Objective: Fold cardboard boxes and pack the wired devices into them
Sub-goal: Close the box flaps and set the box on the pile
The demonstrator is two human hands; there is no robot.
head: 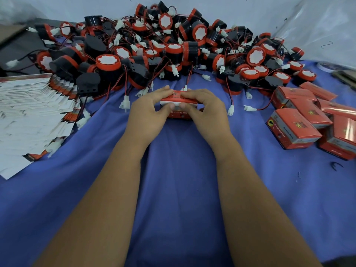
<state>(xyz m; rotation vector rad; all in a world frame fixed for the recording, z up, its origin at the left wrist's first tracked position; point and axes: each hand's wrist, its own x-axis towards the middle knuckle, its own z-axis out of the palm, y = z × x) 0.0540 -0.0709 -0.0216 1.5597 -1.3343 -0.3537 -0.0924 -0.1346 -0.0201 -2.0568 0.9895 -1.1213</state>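
Gripping a small red box (176,105) from both sides at the middle of the blue cloth (179,170): left hand (149,108) curled round its left end, right hand (204,106) curled round its right end, thumbs meeting on the white flap along the near top edge, fingers bent over the red lid. Sticking up from the box's far edge, between the fingertips, a white connector (185,87) on red and black wires. Just beyond the box, heaped against the pale back wall, a big pile of devices (173,47), black-bodied with red rims and white faces, wires and white plugs tangled all through and spilling onto the cloth close to the box. Left of the box, well apart, a fanned stack of flat blanks (32,116), mostly white side up. Right of the box, well apart, a cluster of closed boxes (308,120) in red, some leaning on one another. Farther right of those, near the cloth's edge, a small dark curved scrap (336,165).
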